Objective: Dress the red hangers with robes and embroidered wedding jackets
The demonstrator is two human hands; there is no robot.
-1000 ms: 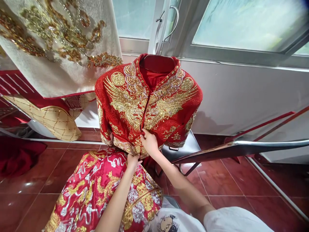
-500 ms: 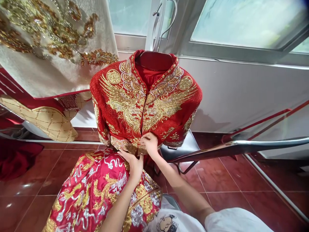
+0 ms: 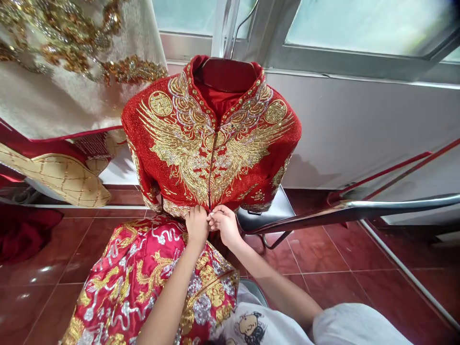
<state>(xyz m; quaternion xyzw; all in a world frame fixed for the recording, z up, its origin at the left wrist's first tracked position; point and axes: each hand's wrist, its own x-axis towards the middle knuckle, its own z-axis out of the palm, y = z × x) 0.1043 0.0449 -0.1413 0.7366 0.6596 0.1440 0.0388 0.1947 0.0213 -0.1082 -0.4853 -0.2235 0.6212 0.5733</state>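
A red jacket [image 3: 212, 143] with heavy gold and silver embroidery hangs on a hanger in front of me, its front seam closed down the middle. My left hand [image 3: 197, 226] and my right hand [image 3: 224, 224] meet at the jacket's bottom hem, both pinching the two front edges together at the seam. A red skirt [image 3: 143, 282] with gold and silver embroidery lies over my lap under my left forearm.
A cream embroidered garment [image 3: 72, 62] hangs at the upper left above a gold quilted piece [image 3: 57, 177]. A metal bar [image 3: 359, 211] runs across the right. Behind are a white wall and a window frame [image 3: 323, 62]; the floor is red tile [image 3: 341, 273].
My left hand rose from the skirt to the jacket's hem beside my right hand. The right hand slid down the seam, and the view moved closer to the jacket.
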